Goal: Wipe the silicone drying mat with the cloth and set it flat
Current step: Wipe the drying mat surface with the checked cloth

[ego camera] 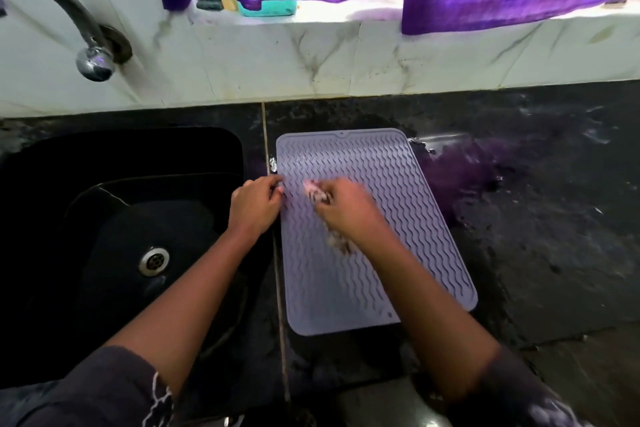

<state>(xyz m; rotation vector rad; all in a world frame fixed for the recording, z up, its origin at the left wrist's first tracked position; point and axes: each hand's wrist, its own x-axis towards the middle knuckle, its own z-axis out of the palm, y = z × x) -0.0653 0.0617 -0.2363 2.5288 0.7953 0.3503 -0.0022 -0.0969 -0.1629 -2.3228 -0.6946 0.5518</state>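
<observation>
The silicone drying mat (374,236) lies flat on the black worktop (536,236), just right of the sink (114,204). The left hand (256,206) pinches the mat's left edge. The right hand (349,210), blurred, appears clenched around the cloth (317,192) on the mat.

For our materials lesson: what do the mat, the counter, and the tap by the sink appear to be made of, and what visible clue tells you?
Mat: likely silicone or soft rubber, matte lilac-grey, with moulded wavy ridges and rounded corners.
Counter: probably polished dark stone, speckled, glossy enough to reflect light and show wet streaks.
Tap: apparently metal, with a shiny chrome tip that mirrors its surroundings and a duller grey neck.
</observation>
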